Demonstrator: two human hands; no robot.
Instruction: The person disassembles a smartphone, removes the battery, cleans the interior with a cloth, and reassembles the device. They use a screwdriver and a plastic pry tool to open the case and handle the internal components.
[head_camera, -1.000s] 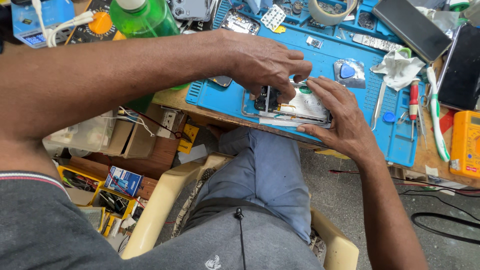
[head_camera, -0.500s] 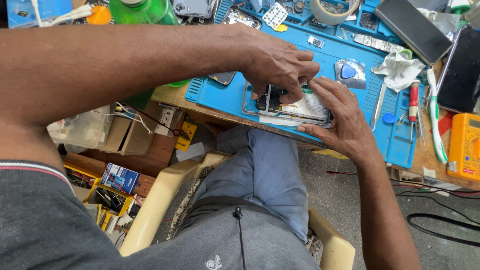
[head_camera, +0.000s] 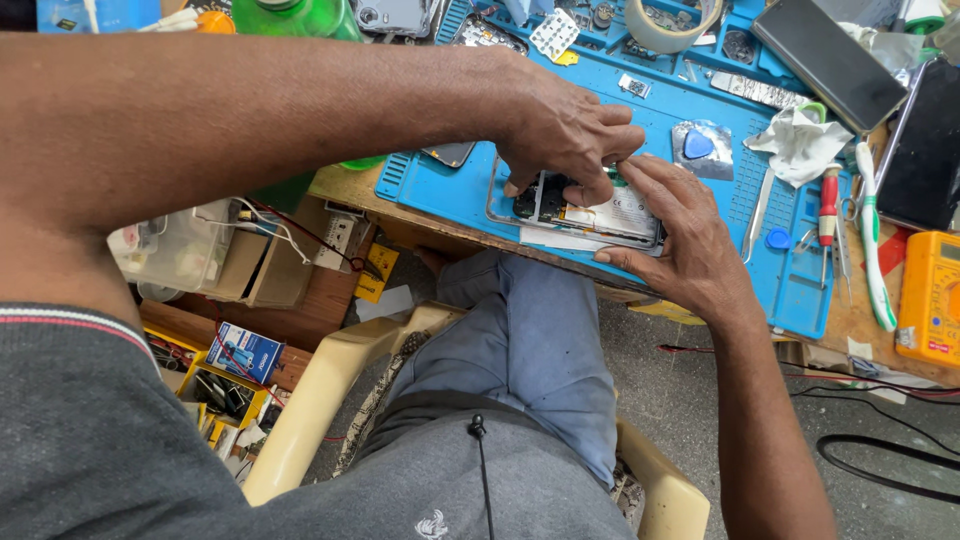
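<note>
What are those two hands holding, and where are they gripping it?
An opened phone with its back cover off, lying on the blue work mat. The left hand presses its upper end; the right hand steadies its right edge.

Blue mat (head_camera: 455, 190), yellow meter (head_camera: 930, 300)

At about eight o'clock, on the low shelf, lies a small blue-and-white cardboard box (head_camera: 245, 352). At one o'clock lies a dark rectangular phone screen (head_camera: 828, 62). Another black glass screen (head_camera: 925, 150) lies at two o'clock.
</note>
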